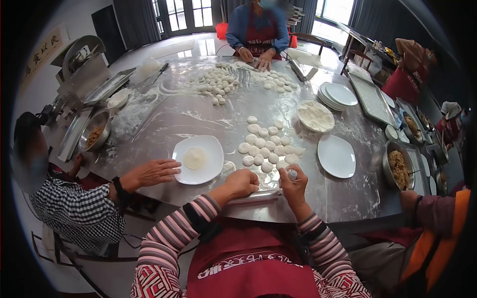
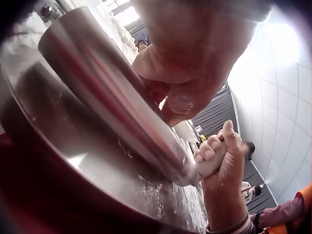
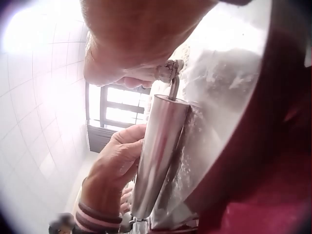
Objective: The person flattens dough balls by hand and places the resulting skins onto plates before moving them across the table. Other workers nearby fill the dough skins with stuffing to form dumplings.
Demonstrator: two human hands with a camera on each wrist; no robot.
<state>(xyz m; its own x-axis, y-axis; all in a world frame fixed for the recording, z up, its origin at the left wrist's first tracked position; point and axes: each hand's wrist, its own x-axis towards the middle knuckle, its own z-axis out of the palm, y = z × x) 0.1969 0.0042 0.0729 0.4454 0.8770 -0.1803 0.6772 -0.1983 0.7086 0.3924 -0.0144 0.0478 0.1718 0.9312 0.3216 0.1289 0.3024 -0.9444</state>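
Observation:
A metal rolling pin [image 1: 256, 197] [image 2: 117, 97] [image 3: 161, 156] lies along the table's near edge. My right hand [image 1: 294, 186] [image 2: 224, 170] [image 3: 131, 44] grips the pale handle at its right end, fingers curled round it. Bent over the pin's left part, my left hand [image 1: 242, 183] [image 2: 190, 53] [image 3: 114, 161] has its fingers curled down on the far side; whatever is under those fingertips is hidden. Just beyond both hands lie several small floured dough pieces [image 1: 260, 143]. A thin round wrapper [image 1: 194, 158] rests on a white plate [image 1: 213, 166] to the left.
Another person's hand [image 1: 156, 172] reaches to the plate's left edge. An empty plate [image 1: 336, 156] and a flour bowl [image 1: 316, 116] stand right, near stacked plates [image 1: 341, 94]. Bowls of filling [image 1: 399, 166] are at the far right. Across the table, a person [image 1: 257, 30] handles dough.

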